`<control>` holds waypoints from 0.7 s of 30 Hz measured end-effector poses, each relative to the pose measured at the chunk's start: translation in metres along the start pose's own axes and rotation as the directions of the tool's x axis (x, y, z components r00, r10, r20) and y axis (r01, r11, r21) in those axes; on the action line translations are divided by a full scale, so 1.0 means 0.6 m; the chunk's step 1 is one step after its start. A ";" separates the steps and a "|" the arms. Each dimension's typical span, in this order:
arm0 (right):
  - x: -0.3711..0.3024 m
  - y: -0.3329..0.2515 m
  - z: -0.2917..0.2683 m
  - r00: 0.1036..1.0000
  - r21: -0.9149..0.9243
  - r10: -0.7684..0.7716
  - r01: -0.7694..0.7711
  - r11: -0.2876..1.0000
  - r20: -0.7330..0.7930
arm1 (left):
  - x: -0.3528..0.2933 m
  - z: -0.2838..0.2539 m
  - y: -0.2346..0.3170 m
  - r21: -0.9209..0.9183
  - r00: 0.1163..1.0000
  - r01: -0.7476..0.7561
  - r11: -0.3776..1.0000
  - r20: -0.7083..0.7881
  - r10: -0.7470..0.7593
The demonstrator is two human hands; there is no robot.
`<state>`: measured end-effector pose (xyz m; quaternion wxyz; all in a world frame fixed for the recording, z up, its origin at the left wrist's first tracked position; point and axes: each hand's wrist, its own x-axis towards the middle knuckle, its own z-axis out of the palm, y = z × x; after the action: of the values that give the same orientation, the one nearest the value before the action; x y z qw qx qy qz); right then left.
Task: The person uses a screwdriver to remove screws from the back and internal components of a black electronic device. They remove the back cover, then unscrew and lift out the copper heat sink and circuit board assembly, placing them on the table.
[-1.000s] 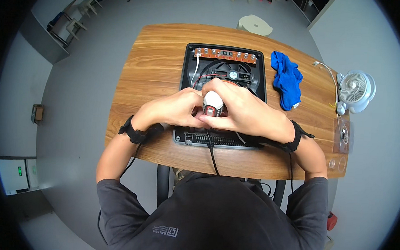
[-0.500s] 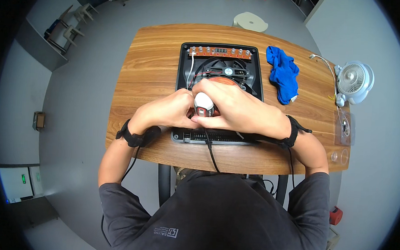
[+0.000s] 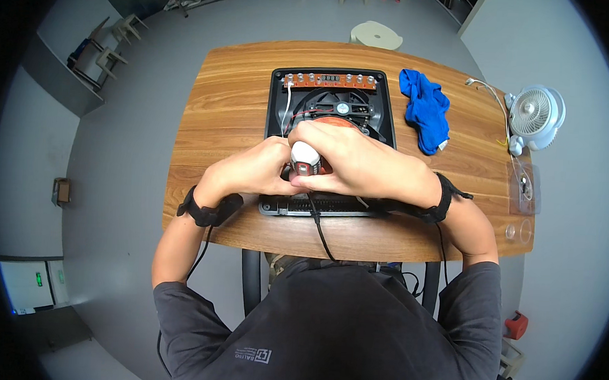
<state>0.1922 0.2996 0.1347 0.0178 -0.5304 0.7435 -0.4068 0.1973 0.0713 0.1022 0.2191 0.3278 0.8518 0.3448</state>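
Observation:
An opened induction cooker base (image 3: 391, 129) lies on the wooden table, with a copper-coloured coil (image 3: 334, 122) partly covered by my hands. A brown circuit board (image 3: 330, 81) with buttons and a small display runs along its far edge. My right hand (image 3: 343, 158) is wrapped round a screwdriver (image 3: 306, 157) with a white rounded end and a red and black body, held upright over the near half of the base. Close against it, my left hand (image 3: 268, 168) has its fingers bent inward. What those fingers grip, and the screwdriver's tip, are hidden beneath the hands.
A blue cloth (image 3: 425, 112) lies right of the base. Farther right are a small white fan (image 3: 535, 118), a clear plastic tray (image 3: 524, 189) with small parts, and small clear round pieces (image 3: 510, 231). A black cord (image 3: 324, 238) crosses the near table edge. A stool (image 3: 376, 35) stands beyond.
The view has shifted slightly, so the table and its things sit a little differently in the picture. Both hands keep the same hold over the base.

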 end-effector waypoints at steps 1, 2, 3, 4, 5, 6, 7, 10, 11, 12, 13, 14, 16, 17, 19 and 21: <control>-0.001 0.006 -0.002 1.000 0.013 -0.006 0.006 1.000 0.004 | -0.001 -0.003 0.007 -0.004 0.999 -0.049 0.999 -0.018 0.049; -0.002 0.010 -0.003 1.000 0.025 -0.012 0.012 1.000 0.008 | -0.003 -0.006 0.013 -0.007 0.995 -0.098 0.995 -0.035 0.098; -0.001 0.008 -0.005 1.000 0.025 0.016 -0.017 1.000 0.011 | -0.003 -0.006 0.016 -0.008 0.988 -0.148 0.989 -0.052 0.147; -0.003 0.009 -0.006 1.000 0.002 0.016 -0.016 1.000 0.021 | -0.003 -0.005 0.015 -0.018 0.993 -0.112 0.994 -0.049 0.111; -0.005 0.010 -0.004 1.000 0.003 -0.003 0.003 1.000 0.010 | -0.001 -0.004 0.014 -0.028 0.996 -0.077 0.997 -0.045 0.076; -0.005 0.011 0.000 1.000 0.006 -0.023 0.023 1.000 -0.001 | -0.002 0.000 0.012 -0.038 0.998 -0.039 0.999 -0.041 0.038; -0.003 0.009 0.002 0.999 -0.003 -0.053 0.053 0.999 0.007 | -0.005 0.010 0.009 -0.184 0.989 -0.113 0.976 -0.111 0.094; -0.002 0.000 0.001 0.994 -0.026 -0.110 0.111 0.994 0.022 | -0.011 0.023 -0.015 -0.232 0.985 -0.069 0.970 -0.171 0.029; -0.005 -0.003 0.000 0.994 -0.026 -0.108 0.109 0.994 0.022 | -0.014 0.025 -0.014 -0.181 0.978 -0.095 0.979 -0.201 0.058; -0.008 -0.008 0.001 0.994 -0.023 -0.104 0.105 0.994 0.022 | -0.015 0.028 -0.010 -0.132 0.970 -0.130 0.983 -0.224 0.098; -0.008 -0.023 -0.009 0.998 -0.107 -0.010 0.016 0.994 0.060 | -0.016 0.029 -0.004 -0.083 0.959 -0.164 0.983 -0.246 0.139; -0.007 -0.030 -0.014 0.999 -0.187 0.004 0.005 0.982 0.046 | -0.017 0.029 0.002 -0.033 0.947 -0.197 0.980 -0.265 0.181; -0.003 -0.034 -0.011 0.999 -0.418 -0.011 -0.010 0.908 -0.047 | -0.013 0.032 0.001 0.034 0.925 -0.197 0.980 -0.324 0.198; 0.003 -0.045 -0.010 0.999 -0.535 -0.004 -0.025 0.844 -0.052 | -0.014 0.035 0.001 0.054 0.924 -0.187 0.981 -0.330 0.195; 0.012 -0.054 0.003 0.997 -0.603 0.075 -0.080 0.794 -0.034 | -0.014 0.042 0.005 0.105 0.914 -0.174 0.979 -0.353 0.201; 0.013 -0.065 0.005 0.991 -0.632 0.134 -0.114 0.767 -0.016 | -0.013 0.051 0.012 0.166 0.895 -0.170 0.971 -0.386 0.223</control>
<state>0.2200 0.2876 0.1602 -0.1231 -0.4614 0.8698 -0.1240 0.2238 0.0836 0.0884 -0.0181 0.3476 0.8614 0.3699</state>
